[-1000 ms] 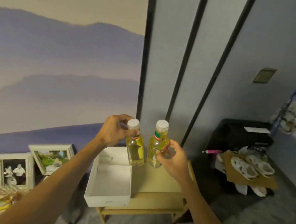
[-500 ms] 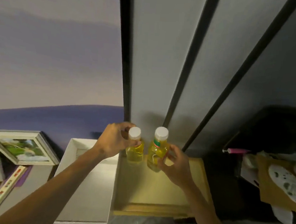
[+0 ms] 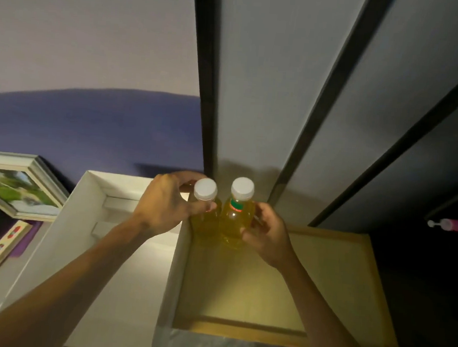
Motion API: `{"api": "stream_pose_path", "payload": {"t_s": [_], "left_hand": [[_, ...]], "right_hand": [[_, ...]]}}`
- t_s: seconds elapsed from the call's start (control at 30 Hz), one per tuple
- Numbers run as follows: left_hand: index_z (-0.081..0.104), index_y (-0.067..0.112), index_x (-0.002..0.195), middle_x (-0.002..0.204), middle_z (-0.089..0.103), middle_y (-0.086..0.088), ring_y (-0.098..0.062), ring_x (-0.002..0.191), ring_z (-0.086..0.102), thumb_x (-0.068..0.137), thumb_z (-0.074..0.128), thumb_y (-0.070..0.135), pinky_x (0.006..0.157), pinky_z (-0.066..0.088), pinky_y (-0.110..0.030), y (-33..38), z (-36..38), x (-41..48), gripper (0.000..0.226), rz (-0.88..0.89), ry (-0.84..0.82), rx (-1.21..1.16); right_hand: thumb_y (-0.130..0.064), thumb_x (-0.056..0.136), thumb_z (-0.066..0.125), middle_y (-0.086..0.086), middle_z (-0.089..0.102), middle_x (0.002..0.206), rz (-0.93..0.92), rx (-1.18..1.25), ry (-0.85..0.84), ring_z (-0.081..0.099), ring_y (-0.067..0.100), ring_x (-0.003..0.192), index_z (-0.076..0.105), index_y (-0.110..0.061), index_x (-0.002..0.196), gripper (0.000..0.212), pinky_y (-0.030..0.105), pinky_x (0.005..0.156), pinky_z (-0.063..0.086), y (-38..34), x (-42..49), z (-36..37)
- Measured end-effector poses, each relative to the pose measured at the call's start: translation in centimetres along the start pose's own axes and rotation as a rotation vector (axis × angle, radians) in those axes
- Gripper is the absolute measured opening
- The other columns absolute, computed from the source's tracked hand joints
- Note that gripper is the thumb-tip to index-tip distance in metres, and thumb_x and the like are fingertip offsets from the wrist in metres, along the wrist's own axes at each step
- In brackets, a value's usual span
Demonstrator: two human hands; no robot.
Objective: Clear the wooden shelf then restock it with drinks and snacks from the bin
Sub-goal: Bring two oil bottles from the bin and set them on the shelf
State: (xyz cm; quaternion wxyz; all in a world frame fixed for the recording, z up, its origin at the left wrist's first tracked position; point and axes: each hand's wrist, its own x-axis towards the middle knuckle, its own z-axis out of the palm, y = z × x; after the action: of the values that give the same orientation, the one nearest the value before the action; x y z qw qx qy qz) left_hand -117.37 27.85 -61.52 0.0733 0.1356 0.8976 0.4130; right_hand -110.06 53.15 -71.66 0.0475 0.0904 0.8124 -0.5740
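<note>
Head view, the only one.

- Two small bottles of yellow drink with white caps stand upright and side by side, touching, at the back left corner of the wooden shelf [image 3: 269, 284], close to the wall.
- The left hand [image 3: 166, 204] grasps the left bottle [image 3: 207, 223] just under its cap, with fingers curled round the neck and thumb on the near side.
- The right hand [image 3: 265, 234] grasps the right bottle [image 3: 236, 220] round its body from the right, fingertips on the label side.
- The light is dim at the bases, so I cannot tell whether the bottles bear fully on the board.

Why this placement, as a judgement:
- Tucking the bottles into the back corner leaves the front and right of the board free for further stock.
- Setting them against each other and near the wall makes a tidy row that is less likely to tip.
- One hand per bottle lets each be steadied and squared on its own.
- The high grip on the left bottle suits a tall, narrow thing that pivots easily.

Surroundings:
- A white box [image 3: 88, 231], open at the top, sits just left of the shelf with its wall touching the shelf edge. It is probably the bin in the task.
- Its inside shows no goods in this view.
- Further left lies a framed picture [image 3: 18, 185], probably removed from the shelf.

Stage, as a judgement: the shelf is cleared and restocking is only beginning.
</note>
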Motion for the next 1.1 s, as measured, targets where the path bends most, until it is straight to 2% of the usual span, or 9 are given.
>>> {"api": "stream_pose_path", "payload": {"t_s": [0.17,0.3,0.4,0.53,0.63,0.7,0.77,0.9,1.1], "left_hand": [[0.069,0.036,0.119,0.119,0.073,0.014,-0.014,0.109,0.070,0.068,0.091,0.048,0.096,0.061,-0.039,-0.2,0.3,-0.4,0.057,0.006,-0.016,0.027],[0.066,0.036,0.128,0.124,0.071,0.015,-0.014,0.113,0.067,0.070,0.088,0.055,0.099,0.060,-0.039,-0.1,0.1,-1.0,0.065,0.015,-0.059,0.090],[0.051,0.037,0.147,0.143,0.062,0.014,-0.014,0.128,0.060,0.072,0.081,0.069,0.106,0.055,-0.039,0.8,-0.8,-1.9,0.087,0.019,-0.093,0.175],[0.033,0.041,0.157,0.164,0.040,0.014,-0.019,0.144,0.048,0.077,0.054,0.092,0.111,0.048,-0.042,4.8,-5.0,-3.5,0.097,0.050,-0.083,0.276],[0.020,0.039,0.164,0.174,0.017,0.013,-0.018,0.160,0.021,0.077,0.039,0.100,0.127,0.025,-0.044,9.6,-10.4,-4.2,0.108,0.130,-0.019,0.369],[0.013,0.036,0.167,0.175,0.009,0.013,-0.013,0.162,0.007,0.080,0.041,0.096,0.129,0.008,-0.037,13.1,-14.4,-4.8,0.109,0.186,0.011,0.397],[0.009,0.035,0.167,0.176,0.006,0.011,-0.011,0.162,0.000,0.081,0.037,0.096,0.130,0.003,-0.038,16.9,-18.6,-5.6,0.109,0.229,0.033,0.433],[0.010,0.029,0.168,0.177,0.010,0.004,-0.016,0.163,0.005,0.086,0.031,0.094,0.132,0.008,-0.045,23.3,-25.9,-7.8,0.107,0.283,0.101,0.484],[0.024,0.027,0.166,0.173,0.027,-0.002,-0.029,0.154,0.033,0.084,0.030,0.092,0.126,0.028,-0.051,29.4,-34.4,-12.1,0.104,0.279,0.198,0.521]], "right_hand": [[-0.022,0.086,0.082,-0.009,0.070,0.136,0.043,-0.023,-0.105,0.065,0.012,0.129,0.055,-0.030,0.145,0.065,0.049,0.110,0.054,-0.5,0.4,-0.9],[-0.041,0.079,0.087,-0.011,0.062,0.149,0.040,-0.117,-0.192,0.055,0.012,0.142,0.051,-0.032,0.152,0.082,0.052,0.118,0.046,-1.2,-0.5,-1.8],[-0.051,0.082,0.082,-0.010,0.047,0.163,0.036,-0.230,-0.175,0.042,0.009,0.150,0.039,-0.032,0.162,0.093,0.041,0.123,0.039,-4.1,-2.0,-3.2],[-0.060,0.091,0.071,-0.021,0.022,0.173,-0.045,-0.402,-0.098,0.022,0.002,0.157,0.022,-0.039,0.168,0.094,0.032,0.124,0.028,-11.5,-4.9,-7.0],[-0.078,0.085,0.061,-0.022,0.008,0.175,-0.133,-0.588,-0.041,0.009,0.000,0.160,0.012,-0.037,0.170,0.106,0.036,0.129,0.023,-19.2,-7.1,-10.4],[-0.086,0.082,0.054,-0.018,0.002,0.177,-0.168,-0.703,0.015,0.005,0.005,0.162,0.007,-0.033,0.170,0.113,0.040,0.130,0.023,-25.1,-8.5,-12.5],[-0.093,0.079,0.045,-0.013,-0.007,0.178,-0.178,-0.785,0.045,0.001,0.010,0.163,0.001,-0.029,0.171,0.120,0.044,0.131,0.021,-31.0,-10.4,-14.1],[-0.091,0.085,0.045,-0.005,-0.013,0.178,-0.192,-0.884,0.080,-0.001,0.017,0.164,-0.005,-0.023,0.171,0.120,0.047,0.132,0.017,-41.1,-14.7,-15.6],[-0.090,0.086,0.048,-0.004,0.008,0.179,-0.261,-0.824,0.182,0.015,0.017,0.163,0.007,-0.023,0.171,0.116,0.039,0.127,0.023,-50.1,-18.5,-16.0]]}}
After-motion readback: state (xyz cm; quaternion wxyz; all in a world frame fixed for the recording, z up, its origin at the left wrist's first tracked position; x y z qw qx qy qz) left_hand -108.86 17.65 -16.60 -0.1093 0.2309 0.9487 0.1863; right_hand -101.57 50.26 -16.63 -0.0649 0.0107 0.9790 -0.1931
